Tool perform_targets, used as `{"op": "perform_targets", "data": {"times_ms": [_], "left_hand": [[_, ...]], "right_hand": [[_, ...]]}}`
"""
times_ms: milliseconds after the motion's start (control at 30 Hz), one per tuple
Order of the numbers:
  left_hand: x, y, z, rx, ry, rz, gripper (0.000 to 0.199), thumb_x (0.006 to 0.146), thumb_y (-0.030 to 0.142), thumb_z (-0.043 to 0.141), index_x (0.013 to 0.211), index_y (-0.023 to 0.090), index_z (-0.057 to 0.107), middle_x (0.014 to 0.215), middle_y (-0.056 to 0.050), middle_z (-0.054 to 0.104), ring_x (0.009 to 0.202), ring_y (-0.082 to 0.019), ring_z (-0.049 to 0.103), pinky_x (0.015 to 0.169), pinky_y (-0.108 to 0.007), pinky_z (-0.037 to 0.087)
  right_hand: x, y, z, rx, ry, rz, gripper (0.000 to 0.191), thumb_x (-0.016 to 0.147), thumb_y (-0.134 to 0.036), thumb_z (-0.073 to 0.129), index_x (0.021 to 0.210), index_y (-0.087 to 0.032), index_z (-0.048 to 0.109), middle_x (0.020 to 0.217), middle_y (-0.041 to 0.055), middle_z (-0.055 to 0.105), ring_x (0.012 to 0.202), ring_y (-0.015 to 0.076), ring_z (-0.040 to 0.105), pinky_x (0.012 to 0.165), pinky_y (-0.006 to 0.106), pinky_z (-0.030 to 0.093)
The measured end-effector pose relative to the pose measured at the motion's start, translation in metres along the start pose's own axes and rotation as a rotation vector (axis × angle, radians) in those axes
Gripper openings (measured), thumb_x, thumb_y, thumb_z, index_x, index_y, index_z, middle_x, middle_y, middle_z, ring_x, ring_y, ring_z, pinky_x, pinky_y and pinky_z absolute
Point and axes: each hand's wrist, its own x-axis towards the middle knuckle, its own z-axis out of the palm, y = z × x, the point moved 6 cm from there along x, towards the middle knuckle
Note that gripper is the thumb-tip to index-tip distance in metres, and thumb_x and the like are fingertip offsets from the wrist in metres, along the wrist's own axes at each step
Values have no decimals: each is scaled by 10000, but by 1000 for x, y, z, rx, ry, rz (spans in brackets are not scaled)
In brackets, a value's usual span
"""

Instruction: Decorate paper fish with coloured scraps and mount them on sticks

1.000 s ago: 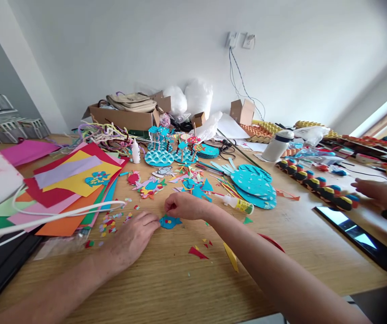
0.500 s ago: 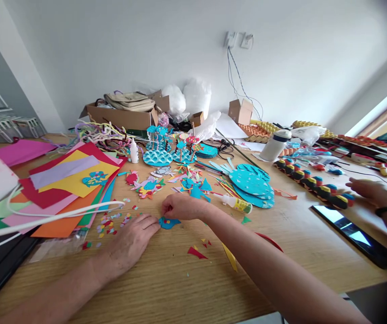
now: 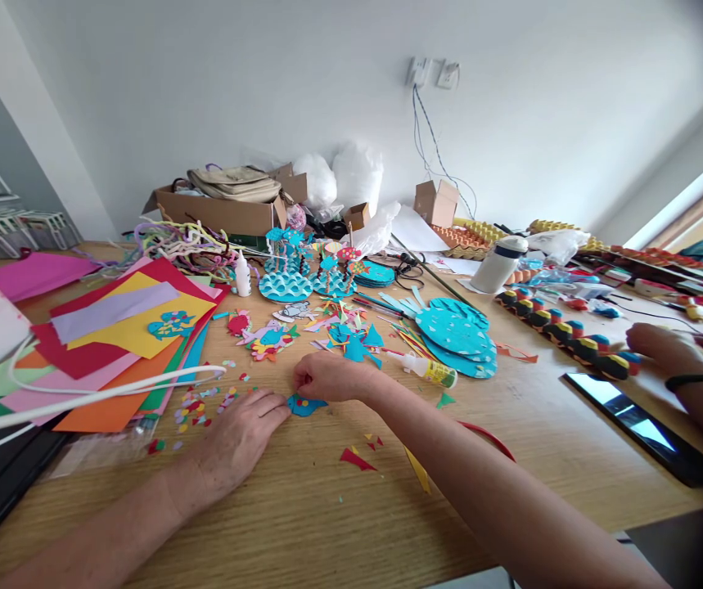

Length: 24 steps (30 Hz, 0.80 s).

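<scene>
A small blue paper fish with coloured dots lies on the wooden table between my hands. My left hand rests flat on the tabletop, its fingertips touching the fish's left edge. Over the fish's upper side, my right hand is closed in a pinch; its fingertips are mostly hidden, and whatever they may hold cannot be made out. Small coloured paper dots are scattered beside my left hand. A glue bottle with a yellow label lies on its side to the right of my right hand.
Coloured paper sheets are piled at left, crossed by a white cable. Blue discs and paper cutouts lie beyond my hands. At right are a phone-like black device and another person's hand.
My hands and the blue fish stay almost in place. The other person's hand at right has shifted slightly and curled its fingers.
</scene>
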Motion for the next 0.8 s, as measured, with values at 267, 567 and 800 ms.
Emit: {"op": "perform_targets", "data": {"times_ms": [267,567,800], "left_hand": [[0,1,-1,22,-10,8,426,774,-1,239,937,109,616,949,-97,650,875,-197,571,776,-351,504],[0,1,-1,35,-5,5,423,772,-9,245,942,125,608,950,-81,649,881,-186,570,790,-337,497],[0,-1,0,13,-5,-23,423,774,-9,259,944,160,608,959,-55,652,885,-167,574,799,-318,490]], "right_hand": [[1,0,1,-41,13,15,200,686,-261,496,791,-184,648,810,28,649,710,144,547,534,205,329],[2,-1,1,-57,24,18,186,677,-264,517,772,-180,652,803,35,650,718,154,553,553,213,341],[0,2,-6,-3,58,7,176,669,-248,513,764,-165,636,802,31,642,711,140,542,543,196,343]]}}
